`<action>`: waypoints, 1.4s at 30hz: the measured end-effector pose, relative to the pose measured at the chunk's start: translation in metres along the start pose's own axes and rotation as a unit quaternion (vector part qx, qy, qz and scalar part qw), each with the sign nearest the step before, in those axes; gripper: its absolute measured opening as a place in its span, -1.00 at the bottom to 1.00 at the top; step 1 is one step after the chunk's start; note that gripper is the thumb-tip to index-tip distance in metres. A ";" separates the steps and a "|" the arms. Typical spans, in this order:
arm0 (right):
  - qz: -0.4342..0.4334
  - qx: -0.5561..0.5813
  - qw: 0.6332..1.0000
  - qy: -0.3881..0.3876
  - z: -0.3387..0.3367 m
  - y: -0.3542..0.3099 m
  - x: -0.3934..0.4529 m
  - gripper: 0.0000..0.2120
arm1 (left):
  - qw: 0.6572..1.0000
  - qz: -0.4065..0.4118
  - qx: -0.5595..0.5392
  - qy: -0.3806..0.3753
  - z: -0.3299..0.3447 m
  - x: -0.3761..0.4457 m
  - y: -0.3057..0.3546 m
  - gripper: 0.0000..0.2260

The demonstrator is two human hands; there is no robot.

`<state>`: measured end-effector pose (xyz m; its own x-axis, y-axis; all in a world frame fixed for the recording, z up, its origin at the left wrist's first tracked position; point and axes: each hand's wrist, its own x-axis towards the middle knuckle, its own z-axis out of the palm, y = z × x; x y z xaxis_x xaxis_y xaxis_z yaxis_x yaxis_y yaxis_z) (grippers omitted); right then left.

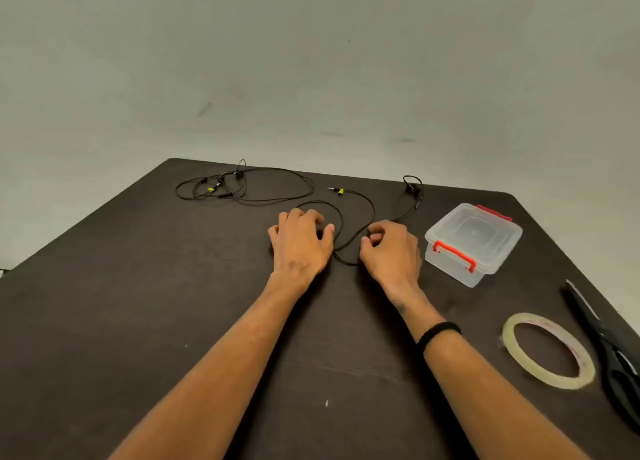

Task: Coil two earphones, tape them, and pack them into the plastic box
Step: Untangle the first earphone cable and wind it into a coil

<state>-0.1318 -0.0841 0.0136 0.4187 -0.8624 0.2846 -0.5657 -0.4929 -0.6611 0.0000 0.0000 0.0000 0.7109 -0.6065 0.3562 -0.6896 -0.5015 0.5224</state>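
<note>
A black earphone cable [373,206] lies unrolled across the middle of the dark table [138,286], its plug with a yellow tag at the back and its earbuds [412,185] at the far right. My left hand [300,243] rests palm down with fingers spread on one loop of this cable. My right hand [391,248] has its fingers curled and pinches the same cable near its lowest bend. A second black earphone [221,189] sits in a loose tangle at the far left. The clear plastic box [474,241] with red latches stands lidded just right of my right hand.
A roll of clear tape [549,350] lies flat at the near right. Black scissors [609,348] lie along the table's right edge beside it. A pale wall rises behind the table's far edge.
</note>
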 end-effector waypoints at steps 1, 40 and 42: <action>-0.003 0.008 1.000 -0.008 0.001 0.004 0.001 -0.76 | 1.000 -0.002 -0.005 0.001 0.000 0.001 -0.001 -0.69; -0.112 -0.140 0.984 -0.012 -0.002 0.017 0.008 -0.64 | 0.993 0.097 0.048 -0.042 -0.024 -0.005 -0.003 -0.66; -0.119 -0.131 0.984 -0.015 -0.005 0.019 0.008 -0.75 | 0.991 0.101 0.068 -0.048 -0.028 -0.006 -0.002 -0.61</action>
<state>-0.1423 -0.1010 0.0069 0.5795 -0.7170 0.3874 -0.6108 -0.6969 -0.3760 0.0014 0.0221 0.0184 0.5442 -0.7556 0.3645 -0.8336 -0.4378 0.3368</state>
